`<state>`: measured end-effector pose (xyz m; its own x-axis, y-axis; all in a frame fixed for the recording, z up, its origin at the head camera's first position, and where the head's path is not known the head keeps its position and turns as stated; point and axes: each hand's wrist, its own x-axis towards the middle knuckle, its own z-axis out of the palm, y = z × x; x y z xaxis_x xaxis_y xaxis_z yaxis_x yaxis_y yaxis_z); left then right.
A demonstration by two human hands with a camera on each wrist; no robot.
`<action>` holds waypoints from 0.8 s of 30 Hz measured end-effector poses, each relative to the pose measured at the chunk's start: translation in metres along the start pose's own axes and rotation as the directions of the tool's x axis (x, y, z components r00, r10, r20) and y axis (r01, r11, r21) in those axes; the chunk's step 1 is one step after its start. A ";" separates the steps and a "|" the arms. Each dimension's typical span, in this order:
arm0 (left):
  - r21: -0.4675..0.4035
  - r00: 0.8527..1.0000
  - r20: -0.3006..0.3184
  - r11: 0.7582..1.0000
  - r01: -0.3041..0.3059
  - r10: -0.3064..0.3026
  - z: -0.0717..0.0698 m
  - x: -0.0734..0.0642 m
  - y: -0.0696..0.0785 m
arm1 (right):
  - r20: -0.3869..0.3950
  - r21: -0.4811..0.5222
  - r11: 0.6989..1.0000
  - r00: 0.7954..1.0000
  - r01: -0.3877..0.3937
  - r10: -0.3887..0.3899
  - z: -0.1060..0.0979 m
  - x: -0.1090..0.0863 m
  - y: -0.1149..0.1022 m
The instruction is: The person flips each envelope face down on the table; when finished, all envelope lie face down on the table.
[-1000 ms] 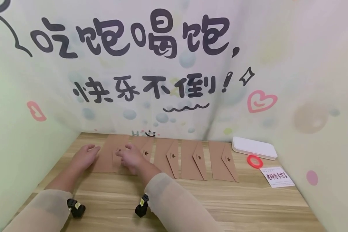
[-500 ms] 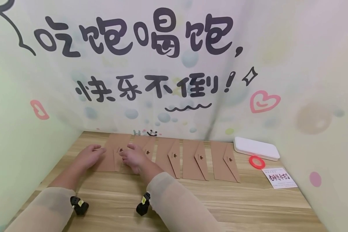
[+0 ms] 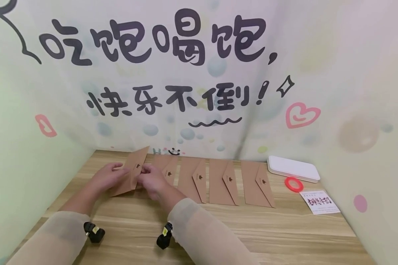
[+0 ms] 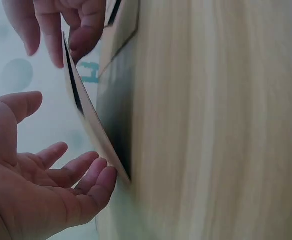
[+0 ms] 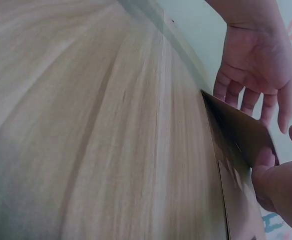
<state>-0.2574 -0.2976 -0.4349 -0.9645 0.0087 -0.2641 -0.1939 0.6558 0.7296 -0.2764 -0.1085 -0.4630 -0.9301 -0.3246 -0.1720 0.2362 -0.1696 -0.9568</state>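
The leftmost brown kraft envelope (image 3: 136, 159) is tilted, its right side raised and its left edge low near the wooden table. My right hand (image 3: 154, 181) pinches the raised right side; in the right wrist view the thumb lies against the underside of this envelope (image 5: 245, 131). On the other side is my left hand (image 3: 107, 177), palm inward with loosely bent fingers. The left wrist view shows the fingertips of my left hand (image 4: 51, 185) right at the envelope's lower edge. A small dark crown print marks the flap. Part of the neighbouring envelope (image 3: 166, 161) is hidden behind my right hand.
More kraft envelopes lie in a row to the right, among them the middle envelope (image 3: 187, 180) and the rightmost envelope (image 3: 252, 184). Beyond them are a white case (image 3: 293, 169), a red ring (image 3: 293, 184) and a printed card (image 3: 320, 202). A printed curtain (image 3: 185, 110) stands behind.
The leftmost envelope lay flat before; its right side has now risen, with my right hand pinching it. My left hand has shifted slightly right, toward the envelope.
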 end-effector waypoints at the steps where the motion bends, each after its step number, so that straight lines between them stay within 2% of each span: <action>1: -0.004 1.000 0.012 1.000 -0.010 0.010 0.001 0.000 0.002 | 0.010 0.001 1.000 1.000 0.002 -0.002 0.000 0.000 0.000; 11: -0.086 0.990 0.112 0.993 -0.076 0.086 0.008 0.005 0.018 | 0.048 0.005 1.000 0.999 -0.004 0.004 0.003 -0.008 -0.007; 16: -0.176 0.985 0.148 0.982 -0.067 0.094 0.011 0.006 0.022 | 0.084 0.034 0.999 0.996 0.017 -0.020 0.003 -0.011 -0.009; 19: -0.216 0.984 0.156 0.975 -0.052 0.087 0.012 0.003 0.023 | 0.115 0.052 0.999 0.993 0.014 -0.020 0.005 -0.013 -0.011; 24: -0.247 0.987 0.133 0.967 -0.055 0.090 0.012 0.000 0.024 | 0.150 0.044 0.999 0.989 0.008 -0.015 0.008 -0.018 -0.010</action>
<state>-0.2600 -0.2727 -0.4245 -0.9456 0.1677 -0.2788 -0.1790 0.4473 0.8763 -0.2598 -0.1083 -0.4482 -0.8809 -0.4576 -0.1207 0.2405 -0.2132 -0.9469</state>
